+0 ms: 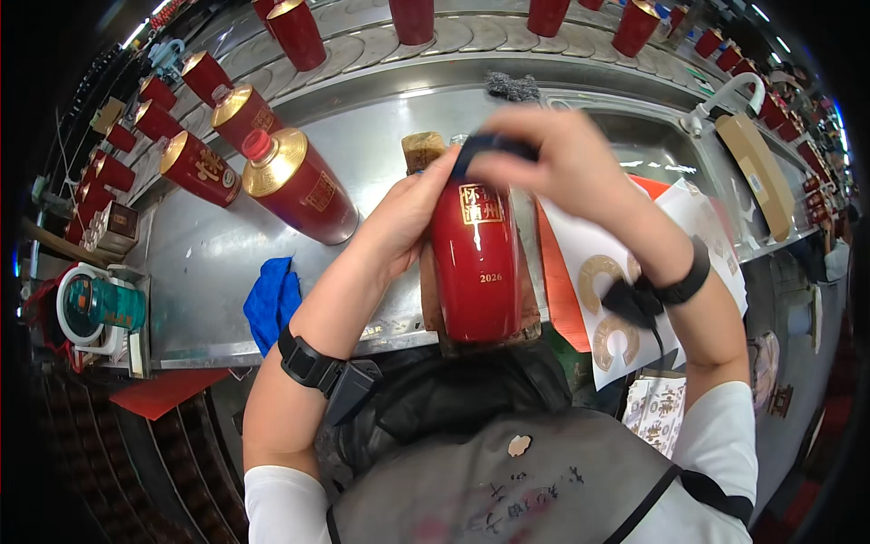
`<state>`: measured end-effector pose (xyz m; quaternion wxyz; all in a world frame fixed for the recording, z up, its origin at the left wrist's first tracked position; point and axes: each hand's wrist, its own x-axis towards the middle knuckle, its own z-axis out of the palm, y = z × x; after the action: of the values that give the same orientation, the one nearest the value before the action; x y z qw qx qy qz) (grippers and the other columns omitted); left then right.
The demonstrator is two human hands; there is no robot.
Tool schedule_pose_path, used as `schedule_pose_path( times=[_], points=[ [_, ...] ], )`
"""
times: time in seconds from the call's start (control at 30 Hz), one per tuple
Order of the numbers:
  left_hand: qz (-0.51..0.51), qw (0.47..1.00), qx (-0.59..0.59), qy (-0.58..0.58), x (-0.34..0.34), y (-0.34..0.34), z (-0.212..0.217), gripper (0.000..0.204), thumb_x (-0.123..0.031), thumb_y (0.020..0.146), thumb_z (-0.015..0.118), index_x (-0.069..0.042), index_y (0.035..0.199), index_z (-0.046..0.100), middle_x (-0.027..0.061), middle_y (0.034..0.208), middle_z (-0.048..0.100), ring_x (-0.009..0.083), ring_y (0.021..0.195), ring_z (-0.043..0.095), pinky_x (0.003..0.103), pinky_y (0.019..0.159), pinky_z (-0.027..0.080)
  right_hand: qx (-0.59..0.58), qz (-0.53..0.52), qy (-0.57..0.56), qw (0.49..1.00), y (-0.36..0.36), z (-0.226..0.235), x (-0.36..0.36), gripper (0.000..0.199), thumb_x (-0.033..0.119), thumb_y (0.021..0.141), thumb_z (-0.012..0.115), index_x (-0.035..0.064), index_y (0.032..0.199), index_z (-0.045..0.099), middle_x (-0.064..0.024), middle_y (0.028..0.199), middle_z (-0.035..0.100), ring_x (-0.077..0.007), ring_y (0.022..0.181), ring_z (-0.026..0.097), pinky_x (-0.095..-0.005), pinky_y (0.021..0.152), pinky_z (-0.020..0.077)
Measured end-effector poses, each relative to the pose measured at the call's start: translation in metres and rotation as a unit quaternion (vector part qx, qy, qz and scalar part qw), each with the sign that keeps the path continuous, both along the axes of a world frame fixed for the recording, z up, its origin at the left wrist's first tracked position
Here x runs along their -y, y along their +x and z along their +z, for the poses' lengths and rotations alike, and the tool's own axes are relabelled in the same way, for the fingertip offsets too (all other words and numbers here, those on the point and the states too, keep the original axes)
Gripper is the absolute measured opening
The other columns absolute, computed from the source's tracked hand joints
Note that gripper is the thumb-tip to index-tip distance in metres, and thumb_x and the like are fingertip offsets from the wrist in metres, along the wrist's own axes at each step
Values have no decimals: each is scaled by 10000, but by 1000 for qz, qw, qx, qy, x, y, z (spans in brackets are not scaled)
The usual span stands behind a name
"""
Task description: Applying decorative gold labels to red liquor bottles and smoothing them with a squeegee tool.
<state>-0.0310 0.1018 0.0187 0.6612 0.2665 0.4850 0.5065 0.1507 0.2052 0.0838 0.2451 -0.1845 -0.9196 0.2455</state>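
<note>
A glossy red bottle (478,290) with gold lettering lies tilted before me on a wooden rest (432,313), its base towards me. My left hand (408,213) grips its left side near the shoulder, most fingers hidden behind it. Pinched in my right hand (557,159), which is blurred by motion, is a dark blue cloth-like strip (485,150) pressed over the bottle's shoulder. The bottle's neck is mostly hidden by hand and strip. Right of the bottle lie white sheets (573,240) with gold C-shaped labels, over an orange-red sheet (560,281).
Several red-and-gold bottles (308,195) stand at the left on the steel table (213,263), near a blue cloth (274,299). A slat conveyor (471,34) carries more across the back. Steel wool (513,87), a sink with a white faucet (696,118) and cardboard (757,177) are beyond.
</note>
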Motion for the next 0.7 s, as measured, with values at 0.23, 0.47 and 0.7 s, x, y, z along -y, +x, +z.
schedule_pose_path(
  times=[0.23, 0.47, 0.7],
  points=[
    [11, 996, 41, 78, 17, 12, 17, 567, -411, 1002, 660, 47, 1307, 523, 159, 1186, 673, 182, 1026, 704, 324, 863, 597, -107, -125, -175, 971, 64, -3, 13, 307, 202, 955, 699, 47, 1219, 679, -28, 968, 679, -119, 868, 621, -267, 811, 503],
    [59, 962, -8, 268, 42, 17, 70, 534, -311, 1019, 662, 9, 1388, 444, 151, 1297, 634, 183, 1136, 657, 343, 980, 539, -40, -39, -594, 802, 95, -48, 59, 332, 335, 1092, 502, 50, 1000, 646, 12, 771, 636, -64, 734, 594, -225, 705, 496],
    [77, 924, 14, 375, 37, -1, 111, 555, -409, 1010, 652, -8, 1348, 473, 143, 1260, 653, 186, 1109, 685, 330, 932, 581, -55, 108, -559, 820, 54, -23, 89, 726, 409, 1006, 663, 28, 1539, 350, -54, 1226, 642, -111, 1097, 601, -307, 970, 488]
  ],
)
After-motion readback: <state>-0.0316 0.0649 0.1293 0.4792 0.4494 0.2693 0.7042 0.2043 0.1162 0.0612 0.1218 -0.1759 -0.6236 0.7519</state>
